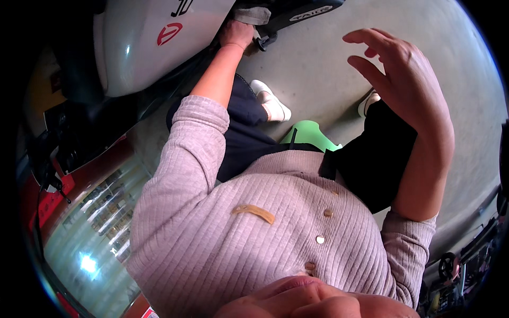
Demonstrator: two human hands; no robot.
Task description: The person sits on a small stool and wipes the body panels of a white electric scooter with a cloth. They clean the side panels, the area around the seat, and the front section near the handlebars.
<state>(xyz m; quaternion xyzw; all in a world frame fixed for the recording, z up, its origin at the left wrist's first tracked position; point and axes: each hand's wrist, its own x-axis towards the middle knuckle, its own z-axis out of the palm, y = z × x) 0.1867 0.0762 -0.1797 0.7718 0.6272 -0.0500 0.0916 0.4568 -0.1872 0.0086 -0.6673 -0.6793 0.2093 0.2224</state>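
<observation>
My left hand [237,35] reaches beneath a glossy white body panel [140,50] that looks like part of a motorbike or scooter. A grey cloth [252,16] sticks out from this hand, its fingers closed around it and partly hidden. Just beyond the cloth runs a long black part [302,15] of the vehicle. Beside the hand hangs a small black fitting [266,41]. My right hand [405,71] is raised over the floor, apart from everything. Its fingers are curved and spread, with nothing in them.
Between my legs is a green plastic piece [308,133], perhaps a low stool's seat. My white shoe [270,100] rests on the grey floor [323,69]. Dark machine parts [461,270] stand at the lower right. Shelving [108,212] shows at the lower left.
</observation>
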